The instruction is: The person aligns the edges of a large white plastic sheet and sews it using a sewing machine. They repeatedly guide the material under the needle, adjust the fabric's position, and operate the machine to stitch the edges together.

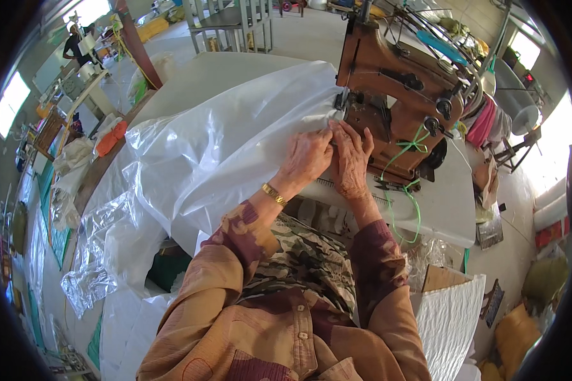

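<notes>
A large translucent white plastic sheet spreads over the light worktable and hangs down at the left. Its gathered edge runs to the needle area of a brown sewing machine. My left hand, with a gold watch at the wrist, pinches this edge just in front of the machine. Close beside it, my right hand presses its thumb and forefinger on the same edge, its other fingers partly raised. The two hands' fingertips nearly meet, and they hide the bit of edge between them.
Green string dangles from the machine over the table's front edge. Small scissors lie by the machine's base. A grey metal chair stands beyond the table. Far left, another person stands. Sacks lie on the floor at the right.
</notes>
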{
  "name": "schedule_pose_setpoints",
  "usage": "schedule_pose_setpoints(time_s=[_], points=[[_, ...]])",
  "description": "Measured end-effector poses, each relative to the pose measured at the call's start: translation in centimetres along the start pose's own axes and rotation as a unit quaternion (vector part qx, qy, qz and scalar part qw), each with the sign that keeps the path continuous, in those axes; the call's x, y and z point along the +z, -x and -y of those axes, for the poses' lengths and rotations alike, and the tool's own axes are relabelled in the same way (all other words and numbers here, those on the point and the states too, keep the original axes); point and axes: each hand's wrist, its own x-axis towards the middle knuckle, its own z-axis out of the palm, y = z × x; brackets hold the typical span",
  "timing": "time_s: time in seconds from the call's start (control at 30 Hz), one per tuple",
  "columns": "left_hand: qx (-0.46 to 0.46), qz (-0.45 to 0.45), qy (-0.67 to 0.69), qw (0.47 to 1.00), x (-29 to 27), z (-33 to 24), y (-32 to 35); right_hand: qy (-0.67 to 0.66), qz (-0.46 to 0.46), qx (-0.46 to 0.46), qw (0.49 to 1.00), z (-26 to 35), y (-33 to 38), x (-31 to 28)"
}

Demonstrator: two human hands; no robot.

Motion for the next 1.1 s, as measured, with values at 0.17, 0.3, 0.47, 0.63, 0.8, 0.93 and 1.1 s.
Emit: schedule_pose_setpoints(time_s=[0.17,0.3,0.47,0.63,0.8,0.93,1.1], points=[[0.000,-0.055,0.007,0.998,0.9,-0.6,-1.3,0.006,-0.022,0.028,0.999,-0.1,0.1,0.8],[-0.037,-0.001,0.000,0.999,0.1,-0.9,-0.2,0.019,-0.003,0.035,0.999,0.5,-0.5,0.5],[0.015,-0.009,0.015,1.000,-3.4,-5.4,6.1,0.023,0.022,0.038,0.999,0.9,-0.7,-1.0],[0.090,0.091,0.130,0.983,-4.4,-6.8,18.2,0.053,-0.020,-0.015,0.998,0.4,-0.6,0.8],[-0.043,0.364,0.356,0.859,-3.3,-6.4,26.7,0.080,-0.033,-0.045,0.995,-1.0,0.2,0.4],[-0.079,0.377,0.363,0.849,-2.8,-5.7,29.2,0.106,-0.021,-0.069,0.992,-1.4,0.6,0.7],[-0.103,0.363,0.357,0.855,-3.5,-5.4,30.4,0.117,-0.026,-0.059,0.991,-1.6,0.9,1.5]])
